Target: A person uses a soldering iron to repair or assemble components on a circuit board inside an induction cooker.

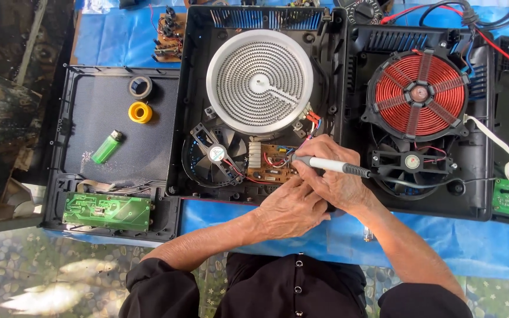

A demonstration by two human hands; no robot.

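Soldering iron (332,166), a slim grey pen-shaped tool with a black grip and cord, lies across the right hand (331,174), whose fingers pinch it with the tip down on the small brown circuit board (272,164) inside the open black cooker casing (195,118). Left to right: a green plastic lighter (107,146) and yellow tape roll (140,112) sit well apart; the left hand (290,206), fingers curled, rests just below the board, touching the right hand; a red copper coil (417,94) lies beyond.
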